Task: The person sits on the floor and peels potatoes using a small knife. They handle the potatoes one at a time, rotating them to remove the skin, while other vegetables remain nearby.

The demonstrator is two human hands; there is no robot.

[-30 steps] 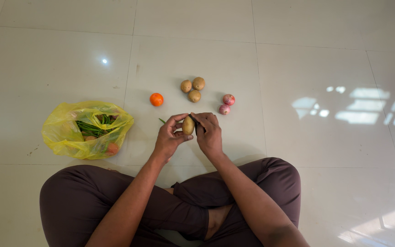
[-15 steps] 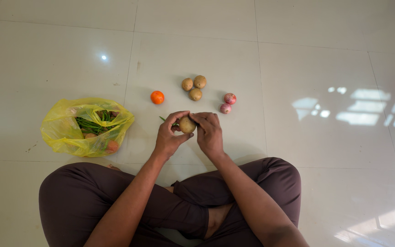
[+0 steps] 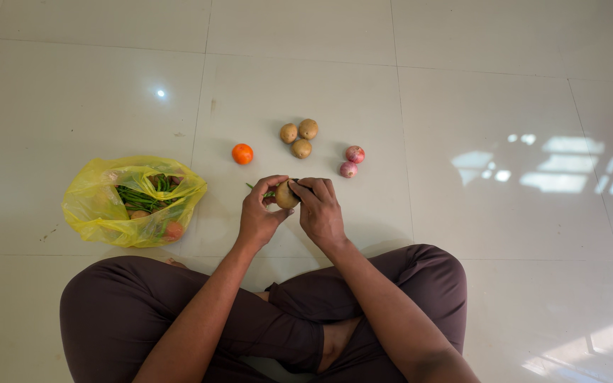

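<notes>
I sit cross-legged on a tiled floor. My left hand [image 3: 258, 215] and my right hand [image 3: 318, 210] together hold a small brown potato [image 3: 284, 196] just above the floor in front of my knees. Fingers of both hands wrap its sides. A thin green bean [image 3: 251, 187] lies on the floor just left of the hands, partly hidden behind them.
Three potatoes [image 3: 299, 140] sit grouped ahead of the hands, an orange tomato [image 3: 243, 154] to their left and two red onions [image 3: 352, 162] to their right. An open yellow plastic bag [image 3: 94, 206] with green beans and other vegetables lies at my left. My legs [image 3: 179, 312] fill the near floor.
The potato has turned and shifted slightly left in my hands; my right fingers now cover more of it. Nothing on the floor has moved.
</notes>
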